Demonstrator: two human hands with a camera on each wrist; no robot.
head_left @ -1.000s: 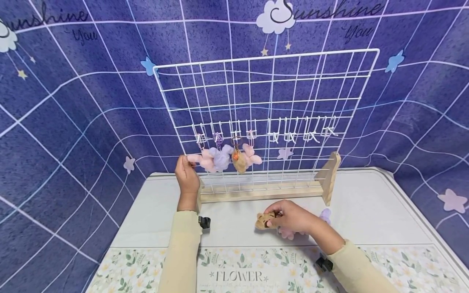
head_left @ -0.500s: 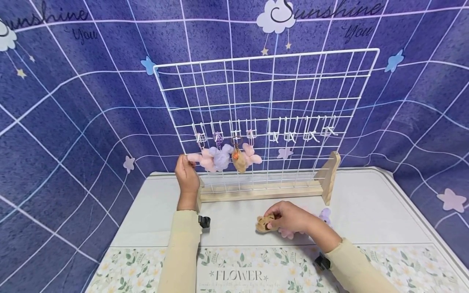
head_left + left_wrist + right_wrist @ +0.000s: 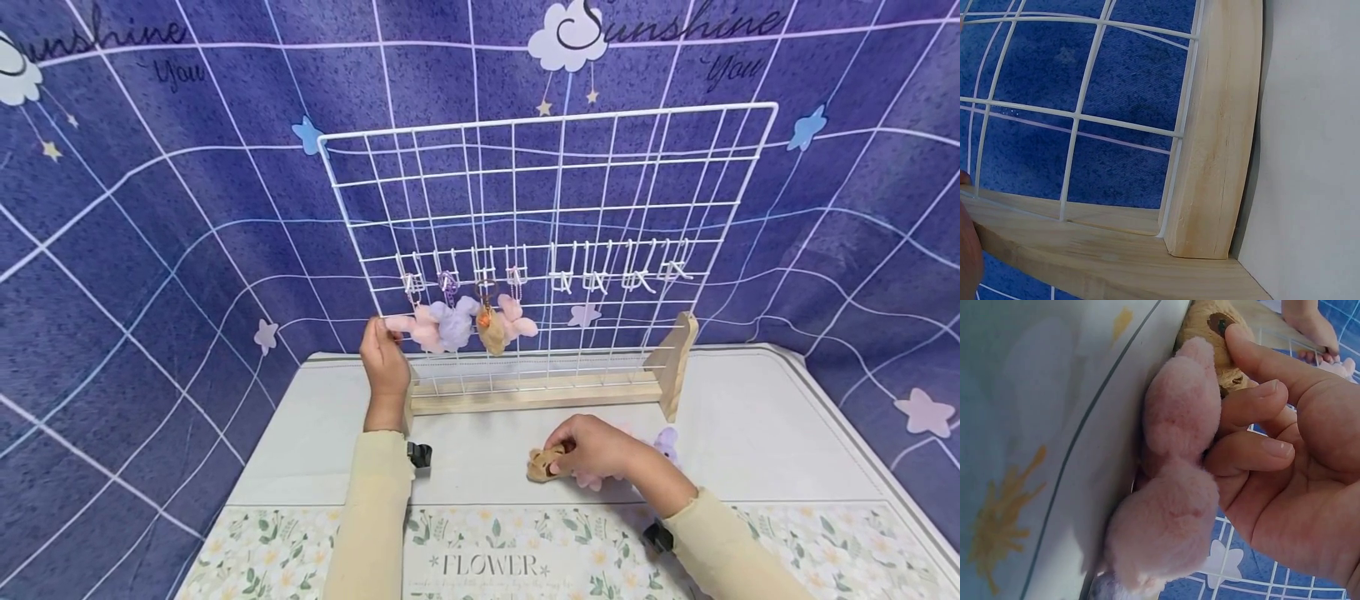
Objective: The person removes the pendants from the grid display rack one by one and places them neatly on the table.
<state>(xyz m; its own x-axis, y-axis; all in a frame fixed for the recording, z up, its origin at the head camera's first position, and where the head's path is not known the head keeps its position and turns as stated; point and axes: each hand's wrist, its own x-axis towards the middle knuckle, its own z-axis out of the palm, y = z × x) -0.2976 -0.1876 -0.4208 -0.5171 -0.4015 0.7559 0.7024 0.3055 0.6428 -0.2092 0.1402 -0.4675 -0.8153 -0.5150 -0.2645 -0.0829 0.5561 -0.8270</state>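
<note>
In the head view my left hand [image 3: 386, 362] grips the wooden left upright of a white wire grid rack [image 3: 551, 125], beside a hanging pink plush's ear. In the left wrist view its fingers [image 3: 967, 256] lie on either side of that upright [image 3: 1016, 240]. My right hand [image 3: 600, 448] pinches a brown plush bear [image 3: 542, 465] low over the white table, thumb by its dark muzzle. Below and beside the right fingers lies a pink plush [image 3: 1172, 506], partly hidden by the hand in the head view. A purple plush [image 3: 665, 444] lies just beyond the right wrist.
Pink, purple and brown plush keychains [image 3: 453, 325] hang from the rack's left hooks. Several bare white hooks [image 3: 596, 282] project on its right half. A wooden right upright [image 3: 678, 367] stands at the other end. A flower-printed mat [image 3: 495, 542] covers the table front.
My right hand has dropped slightly with the brown bear, which has tilted and sits a little lower. The left hand keeps its place on the rack.
</note>
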